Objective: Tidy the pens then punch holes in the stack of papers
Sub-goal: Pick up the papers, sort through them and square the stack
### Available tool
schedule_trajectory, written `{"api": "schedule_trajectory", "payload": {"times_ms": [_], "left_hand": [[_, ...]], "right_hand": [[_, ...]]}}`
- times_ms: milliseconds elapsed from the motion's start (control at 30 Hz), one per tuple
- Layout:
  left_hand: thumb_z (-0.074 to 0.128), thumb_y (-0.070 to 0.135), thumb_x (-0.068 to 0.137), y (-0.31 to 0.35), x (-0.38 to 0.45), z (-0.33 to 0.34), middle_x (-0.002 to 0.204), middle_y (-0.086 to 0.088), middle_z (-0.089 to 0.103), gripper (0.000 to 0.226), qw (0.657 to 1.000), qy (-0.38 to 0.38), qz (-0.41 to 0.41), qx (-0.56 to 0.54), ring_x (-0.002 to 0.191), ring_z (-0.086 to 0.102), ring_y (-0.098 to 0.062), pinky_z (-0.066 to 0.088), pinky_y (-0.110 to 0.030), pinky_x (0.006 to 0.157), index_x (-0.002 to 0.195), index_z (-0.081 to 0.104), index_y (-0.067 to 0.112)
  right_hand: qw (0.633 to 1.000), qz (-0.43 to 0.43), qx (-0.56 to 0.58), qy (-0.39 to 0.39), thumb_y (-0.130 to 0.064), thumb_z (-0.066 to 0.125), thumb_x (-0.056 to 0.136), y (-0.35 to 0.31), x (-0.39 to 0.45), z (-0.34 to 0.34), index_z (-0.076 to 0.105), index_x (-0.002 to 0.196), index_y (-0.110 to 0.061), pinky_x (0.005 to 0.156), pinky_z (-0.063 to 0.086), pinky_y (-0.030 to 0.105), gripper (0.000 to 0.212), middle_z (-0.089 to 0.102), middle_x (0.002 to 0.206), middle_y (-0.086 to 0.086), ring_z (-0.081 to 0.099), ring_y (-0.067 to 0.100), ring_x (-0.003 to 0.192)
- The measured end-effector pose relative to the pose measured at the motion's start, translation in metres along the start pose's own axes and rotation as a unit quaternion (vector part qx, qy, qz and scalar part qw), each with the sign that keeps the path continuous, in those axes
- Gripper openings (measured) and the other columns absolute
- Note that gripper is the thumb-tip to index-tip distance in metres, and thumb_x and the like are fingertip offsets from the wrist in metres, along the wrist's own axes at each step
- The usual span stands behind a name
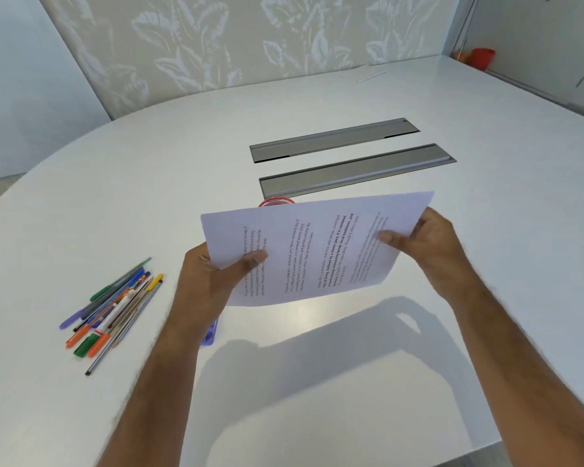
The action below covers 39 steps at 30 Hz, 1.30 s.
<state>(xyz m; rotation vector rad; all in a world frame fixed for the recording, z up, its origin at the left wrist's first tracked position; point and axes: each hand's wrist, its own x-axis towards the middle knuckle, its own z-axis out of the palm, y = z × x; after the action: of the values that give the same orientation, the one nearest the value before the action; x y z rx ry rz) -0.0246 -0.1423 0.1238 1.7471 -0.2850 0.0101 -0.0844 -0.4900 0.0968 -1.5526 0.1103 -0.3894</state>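
A stack of printed papers (312, 246) is held in the air above the white table (317, 382). My left hand (216, 278) grips its left edge with the thumb on top. My right hand (422, 246) pinches its right edge. A loose pile of several coloured pens (115, 306) lies on the table at the left, apart from both hands. Only the rim of a red mesh pen cup (276, 201) shows behind the papers. A purple object (211, 333), mostly hidden under my left forearm, lies on the table; I cannot tell what it is.
Two grey cable-tray covers (354, 171) are set into the table beyond the papers. A red object (482, 57) stands at the far right corner by the partition. A white strip (371, 76) lies far back. The table's curved edge runs along the left.
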Motion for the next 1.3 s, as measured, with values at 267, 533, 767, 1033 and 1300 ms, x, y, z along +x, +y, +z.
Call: {"api": "schedule_trajectory", "payload": {"times_ms": [267, 533, 767, 1033, 1300], "left_hand": [[0.09, 0.037, 0.082, -0.027, -0.001, 0.028, 0.104, 0.008, 0.084, 0.03, 0.996, 0.04, -0.029, -0.08, 0.09, 0.081, -0.016, 0.065, -0.027, 0.07, 0.109, 0.081, 0.029], [0.082, 0.032, 0.092, -0.064, -0.012, 0.055, 0.094, 0.017, 0.082, 0.007, 0.993, 0.038, -0.103, -0.05, 0.082, 0.079, -0.004, 0.058, -0.013, 0.06, 0.095, 0.076, 0.033], [0.078, 0.044, 0.092, -0.06, -0.006, 0.056, 0.09, 0.026, 0.079, 0.013, 0.992, 0.05, -0.098, -0.067, 0.085, 0.077, -0.001, 0.057, -0.013, 0.058, 0.102, 0.072, 0.039], [0.074, 0.048, 0.092, -0.066, -0.01, 0.06, 0.094, 0.026, 0.078, 0.013, 0.99, 0.058, -0.091, -0.087, 0.09, 0.075, 0.001, 0.058, -0.012, 0.059, 0.103, 0.071, 0.053], [0.076, 0.044, 0.093, -0.068, -0.009, 0.057, 0.097, 0.03, 0.077, 0.022, 0.993, 0.058, -0.075, -0.076, 0.091, 0.074, 0.005, 0.057, -0.01, 0.059, 0.103, 0.068, 0.062]], "right_hand": [[0.999, 0.027, 0.033, 0.011, -0.045, 0.094, 0.074, 0.02, -0.007, 0.01, 0.078, 0.118, -0.02, 0.087, 0.063, 0.037, 0.053, 0.08, 0.12, 0.005, 0.078, 0.027, 0.108], [0.993, 0.073, -0.066, 0.059, -0.032, 0.084, 0.089, 0.06, -0.022, 0.016, 0.079, 0.102, -0.026, 0.077, 0.065, 0.028, 0.016, 0.083, 0.101, -0.01, 0.081, 0.016, 0.094], [0.994, 0.041, -0.07, 0.077, -0.029, 0.082, 0.091, 0.058, -0.02, 0.015, 0.078, 0.099, -0.032, 0.069, 0.061, 0.017, 0.009, 0.082, 0.099, -0.018, 0.08, 0.007, 0.088], [0.99, 0.04, -0.099, 0.093, -0.025, 0.081, 0.092, 0.067, -0.022, 0.02, 0.074, 0.099, -0.031, 0.07, 0.06, 0.013, 0.011, 0.08, 0.095, -0.026, 0.078, 0.0, 0.087], [0.988, 0.04, -0.104, 0.109, -0.021, 0.081, 0.092, 0.073, -0.027, 0.027, 0.074, 0.097, -0.033, 0.07, 0.058, 0.01, 0.015, 0.079, 0.094, -0.03, 0.077, -0.002, 0.087]]}}
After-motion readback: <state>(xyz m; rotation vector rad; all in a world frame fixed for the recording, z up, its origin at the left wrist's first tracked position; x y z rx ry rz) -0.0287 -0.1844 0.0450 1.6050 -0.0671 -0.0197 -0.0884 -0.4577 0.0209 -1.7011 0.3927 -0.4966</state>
